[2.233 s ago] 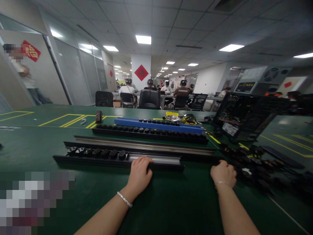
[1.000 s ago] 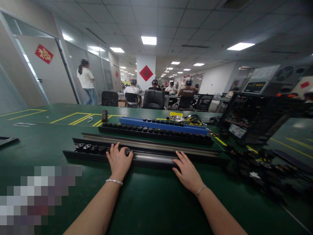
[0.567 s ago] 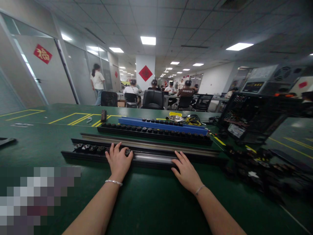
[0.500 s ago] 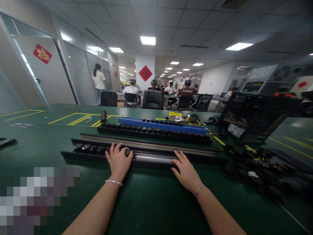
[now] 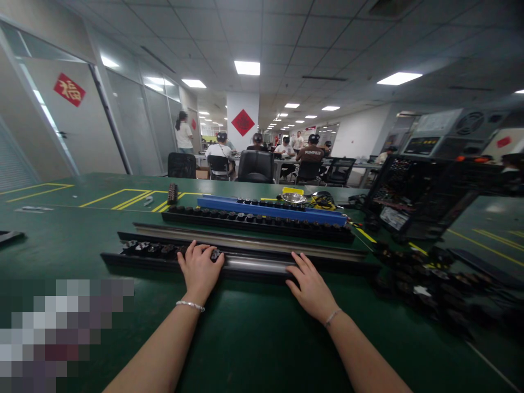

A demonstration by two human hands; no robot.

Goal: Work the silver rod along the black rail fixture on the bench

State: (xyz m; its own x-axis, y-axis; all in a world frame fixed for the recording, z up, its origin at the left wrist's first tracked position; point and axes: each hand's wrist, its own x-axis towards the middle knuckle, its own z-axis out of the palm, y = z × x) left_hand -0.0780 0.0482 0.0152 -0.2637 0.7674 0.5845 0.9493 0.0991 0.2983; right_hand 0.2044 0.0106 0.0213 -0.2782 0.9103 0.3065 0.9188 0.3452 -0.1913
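A long black channel rail (image 5: 254, 264) with a shiny metal inside lies across the table in front of me. Small dark and silvery parts (image 5: 153, 248) sit in a row in its left end. My left hand (image 5: 200, 273) reaches over the rail with curled fingers, pinching a small black part (image 5: 216, 254) at the right end of that row. The fingertips are partly hidden. On the rail's near edge, further right, my right hand (image 5: 311, 286) rests with its fingers stretched and apart.
Behind lie a second metal-lined rail (image 5: 245, 239), a black strip of parts (image 5: 213, 216) and a blue rail (image 5: 221, 203). A pile of dark parts (image 5: 438, 297) and an open black computer case (image 5: 403, 191) stand right. People sit at desks beyond the green table (image 5: 254, 344).
My left hand has shifted very slightly right, its fingers drawn closer together over the rail. My right hand stays in place. A person in the background has walked to the right.
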